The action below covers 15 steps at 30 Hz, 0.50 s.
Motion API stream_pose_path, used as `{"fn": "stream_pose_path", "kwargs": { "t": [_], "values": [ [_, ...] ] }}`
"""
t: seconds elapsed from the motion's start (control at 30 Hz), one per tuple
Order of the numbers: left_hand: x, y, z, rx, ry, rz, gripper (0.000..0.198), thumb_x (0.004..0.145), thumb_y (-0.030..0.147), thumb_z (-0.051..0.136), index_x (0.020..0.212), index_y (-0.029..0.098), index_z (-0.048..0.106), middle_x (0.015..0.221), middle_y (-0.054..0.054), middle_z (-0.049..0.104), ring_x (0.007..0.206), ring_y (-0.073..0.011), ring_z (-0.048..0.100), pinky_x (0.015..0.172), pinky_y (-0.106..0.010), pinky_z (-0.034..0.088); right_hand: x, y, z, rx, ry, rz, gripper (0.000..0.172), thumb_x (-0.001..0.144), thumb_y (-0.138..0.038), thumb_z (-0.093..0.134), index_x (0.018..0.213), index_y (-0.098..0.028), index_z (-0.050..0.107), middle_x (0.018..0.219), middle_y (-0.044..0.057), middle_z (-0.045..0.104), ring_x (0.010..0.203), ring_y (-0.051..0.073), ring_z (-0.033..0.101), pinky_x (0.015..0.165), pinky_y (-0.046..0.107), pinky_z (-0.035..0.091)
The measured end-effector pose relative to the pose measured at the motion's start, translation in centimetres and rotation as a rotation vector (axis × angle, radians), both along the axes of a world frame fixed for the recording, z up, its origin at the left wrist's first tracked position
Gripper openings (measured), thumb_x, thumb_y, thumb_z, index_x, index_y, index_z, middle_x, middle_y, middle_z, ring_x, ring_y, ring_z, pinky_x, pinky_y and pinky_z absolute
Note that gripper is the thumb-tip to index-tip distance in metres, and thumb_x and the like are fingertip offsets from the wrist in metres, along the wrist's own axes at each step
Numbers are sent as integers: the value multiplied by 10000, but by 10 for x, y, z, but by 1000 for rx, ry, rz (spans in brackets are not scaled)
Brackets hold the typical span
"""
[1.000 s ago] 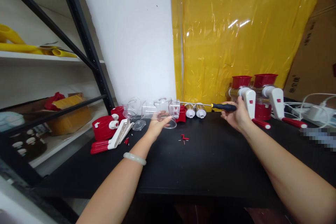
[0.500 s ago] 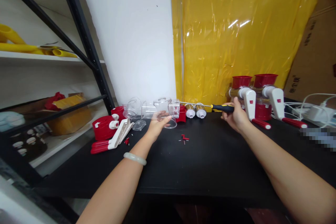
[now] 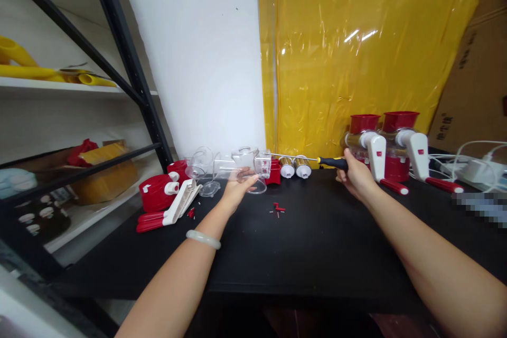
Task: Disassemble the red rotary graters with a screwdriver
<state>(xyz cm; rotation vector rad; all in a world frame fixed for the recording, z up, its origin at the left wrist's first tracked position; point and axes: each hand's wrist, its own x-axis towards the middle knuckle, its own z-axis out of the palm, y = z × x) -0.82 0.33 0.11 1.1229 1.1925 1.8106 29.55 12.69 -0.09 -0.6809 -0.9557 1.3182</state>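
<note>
My left hand, with a pale bangle on the wrist, is closed around a clear plastic grater housing held just above the black table. My right hand grips a screwdriver by its black and yellow handle. The shaft points left and its tip meets the right end of the housing; whether it touches a screw is too small to tell. Below, small red parts and tiny pins lie on the table. Two white-ended metal grating drums lie between the hands, near the back wall.
Red bases and white crank arms with red handles lie on the left, beside another clear part. Two assembled rotary graters stand at right near white cables. A black-framed shelf borders the left.
My right hand has shifted slightly left on the screwdriver handle, its fingers regripping around it. The housing and my left hand stay nearly still.
</note>
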Motion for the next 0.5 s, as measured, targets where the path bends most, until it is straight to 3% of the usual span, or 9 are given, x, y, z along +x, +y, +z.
{"fn": "stream_pose_path", "kwargs": {
  "t": [0.07,0.17,0.27,0.43,0.5],
  "values": [
    [0,0,0,2,-2,4,561,557,251,887,1009,162,566,1039,-74,677,895,-191,682,584,-252,584,0,0,0,33,57,32,237,702,-356,742,700,-217,550,481,-54,474,404,84,402,412,225,375],
    [0,0,-1,2,-13,-5,557,560,253,888,1011,160,575,1033,-75,677,899,-194,681,601,-266,584,3,-4,3,49,220,154,240,602,-204,729,798,-235,594,686,-34,624,586,125,589,545,266,506],
    [1,2,-4,19,-73,-9,547,554,253,895,997,166,588,1004,-54,682,889,-181,683,685,-302,592,2,-7,5,49,215,179,218,656,-259,739,824,-245,601,787,-14,671,697,168,664,611,310,551],
    [1,7,-6,-12,-126,-80,456,575,350,894,873,133,625,870,-56,713,900,-187,703,913,-365,544,-4,-3,-1,121,17,66,290,742,-433,778,763,-204,601,625,14,628,554,130,619,546,251,531],
    [0,9,-7,-19,-120,-24,499,578,332,900,938,140,613,871,-62,725,921,-195,708,949,-378,527,-5,-1,-3,153,18,43,295,728,-419,795,733,-195,604,607,14,622,534,114,602,517,221,519]
  ]
}}
